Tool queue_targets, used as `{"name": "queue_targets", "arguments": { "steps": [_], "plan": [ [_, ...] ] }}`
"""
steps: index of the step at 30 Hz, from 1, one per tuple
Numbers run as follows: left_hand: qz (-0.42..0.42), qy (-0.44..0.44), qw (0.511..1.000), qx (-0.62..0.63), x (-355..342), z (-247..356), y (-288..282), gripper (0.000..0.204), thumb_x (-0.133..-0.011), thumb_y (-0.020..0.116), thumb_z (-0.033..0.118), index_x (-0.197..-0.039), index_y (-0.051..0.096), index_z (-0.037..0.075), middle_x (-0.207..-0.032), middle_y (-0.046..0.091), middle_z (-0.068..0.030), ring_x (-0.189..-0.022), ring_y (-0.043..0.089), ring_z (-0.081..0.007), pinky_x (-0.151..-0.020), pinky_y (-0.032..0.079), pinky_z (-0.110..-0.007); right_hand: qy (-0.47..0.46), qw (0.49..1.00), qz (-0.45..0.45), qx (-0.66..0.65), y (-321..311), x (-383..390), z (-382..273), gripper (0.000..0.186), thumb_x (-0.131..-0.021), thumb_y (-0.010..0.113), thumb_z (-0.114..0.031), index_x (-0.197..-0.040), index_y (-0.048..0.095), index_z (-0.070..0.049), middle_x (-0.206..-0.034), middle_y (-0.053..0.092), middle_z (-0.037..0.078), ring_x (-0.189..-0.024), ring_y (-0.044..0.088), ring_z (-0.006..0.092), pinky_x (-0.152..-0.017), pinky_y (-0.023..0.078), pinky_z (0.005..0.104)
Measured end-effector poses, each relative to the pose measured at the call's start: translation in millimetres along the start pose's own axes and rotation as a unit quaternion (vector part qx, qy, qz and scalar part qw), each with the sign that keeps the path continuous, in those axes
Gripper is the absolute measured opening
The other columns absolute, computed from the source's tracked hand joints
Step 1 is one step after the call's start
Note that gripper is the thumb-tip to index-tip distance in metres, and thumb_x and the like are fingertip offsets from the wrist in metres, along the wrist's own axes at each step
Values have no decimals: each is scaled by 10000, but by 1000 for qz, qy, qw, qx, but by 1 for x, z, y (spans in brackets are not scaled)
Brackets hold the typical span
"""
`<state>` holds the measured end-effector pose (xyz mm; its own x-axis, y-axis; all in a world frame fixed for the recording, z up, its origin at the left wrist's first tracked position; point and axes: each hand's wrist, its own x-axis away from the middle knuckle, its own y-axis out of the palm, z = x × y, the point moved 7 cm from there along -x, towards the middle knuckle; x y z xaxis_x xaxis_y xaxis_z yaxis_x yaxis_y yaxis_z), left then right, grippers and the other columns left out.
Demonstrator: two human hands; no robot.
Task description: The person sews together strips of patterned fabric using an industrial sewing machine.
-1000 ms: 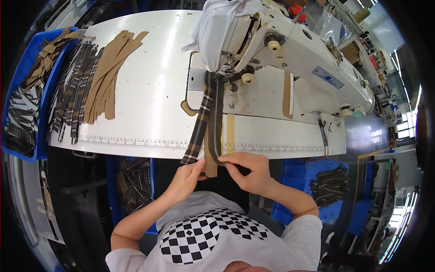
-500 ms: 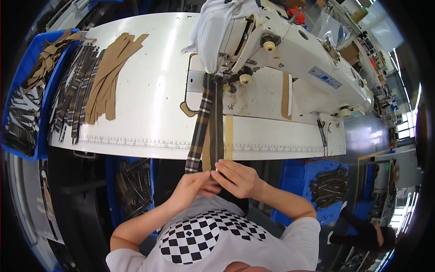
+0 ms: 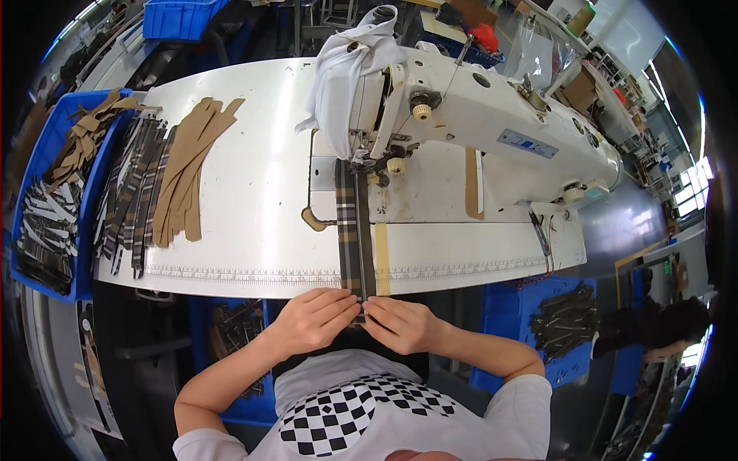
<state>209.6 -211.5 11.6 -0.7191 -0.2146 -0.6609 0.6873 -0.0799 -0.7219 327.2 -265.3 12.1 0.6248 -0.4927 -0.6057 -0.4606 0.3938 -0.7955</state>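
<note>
A plaid fabric strip [image 3: 347, 246] runs from under the presser foot of the white sewing machine [image 3: 453, 115] to the table's front edge. Against its right side lies a long dark zipper [image 3: 364, 257]. My left hand [image 3: 315, 319] pinches the near end of the plaid strip, fingers closed. Just to its right, my right hand [image 3: 403, 323] has its fingertips shut on the near end of the zipper. Both hands sit just off the table edge, fingertips almost meeting. The fingers partly cover the strip ends.
Tan strips [image 3: 188, 177] and plaid strips [image 3: 137, 196] lie on the left of the white table [image 3: 254, 230], beside a blue bin [image 3: 92, 215] of scraps. Thread snips [image 3: 542, 234] rest at the right. Another blue bin [image 3: 507, 323] holds zippers below.
My left hand has closed on the plaid strip's end. The strip has shifted right against the zipper, covering the tan layer seen between them. The view has tilted, so the table appears lower.
</note>
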Motion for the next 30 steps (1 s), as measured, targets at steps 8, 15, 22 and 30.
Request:
{"name": "queue_targets", "arguments": {
  "steps": [8,15,22,30],
  "plan": [
    [-37,25,998,37,-11,-14,-1,135,-709,689,79,-822,670,7,-872,685,-97,-832,680,-225,-740,562,-307,18,1000,-9,-6,4,4,7,231,-742,647,-87,-944,671,24,-951,645,152,-895,655,253,-796,575,306],
    [-22,-7,1000,-17,-65,-128,5,221,-724,739,118,-915,678,25,-978,679,-106,-896,673,-250,-721,573,-325,-11,998,-56,-40,-2,-12,7,218,-724,638,-94,-888,649,48,-892,655,165,-861,658,268,-775,575,311],
    [-27,-37,998,-33,-70,-144,15,241,-696,748,114,-927,687,78,-963,672,-57,-813,641,-240,-673,543,-335,-7,995,-87,-47,8,-17,22,215,-770,628,-117,-892,655,58,-884,665,175,-856,662,273,-797,576,327],
    [-50,-46,998,-18,-73,-148,12,237,-707,744,128,-924,680,57,-1001,662,-82,-840,638,-234,-741,546,-337,-22,994,-92,-54,16,-27,48,239,-779,615,-133,-898,656,70,-895,665,186,-856,663,287,-787,575,336]
  ]
}}
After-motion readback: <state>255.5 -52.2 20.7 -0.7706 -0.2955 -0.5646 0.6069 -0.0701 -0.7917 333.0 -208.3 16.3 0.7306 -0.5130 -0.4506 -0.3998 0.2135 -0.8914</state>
